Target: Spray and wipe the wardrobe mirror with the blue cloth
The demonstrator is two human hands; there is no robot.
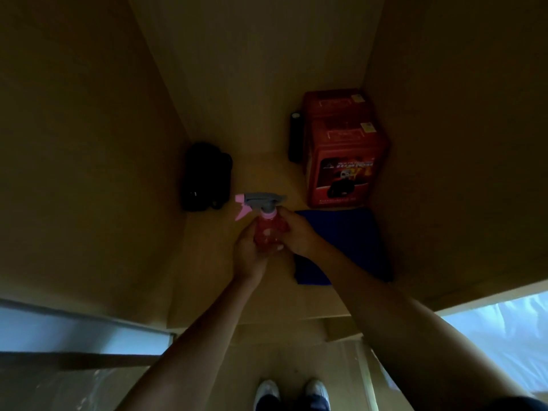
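At frame centre both hands, left hand [248, 253] and right hand [299, 232], grip the pink spray bottle [268, 232] on the shelf [207, 262]; lift it upright, then take the blue cloth [353, 241] lying just right

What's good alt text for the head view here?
Seen from above, both hands, left hand and right hand, grip a pink spray bottle inside a dim wooden wardrobe compartment. A folded blue cloth lies on the shelf to the right, in front of a red box; a black object sits left.
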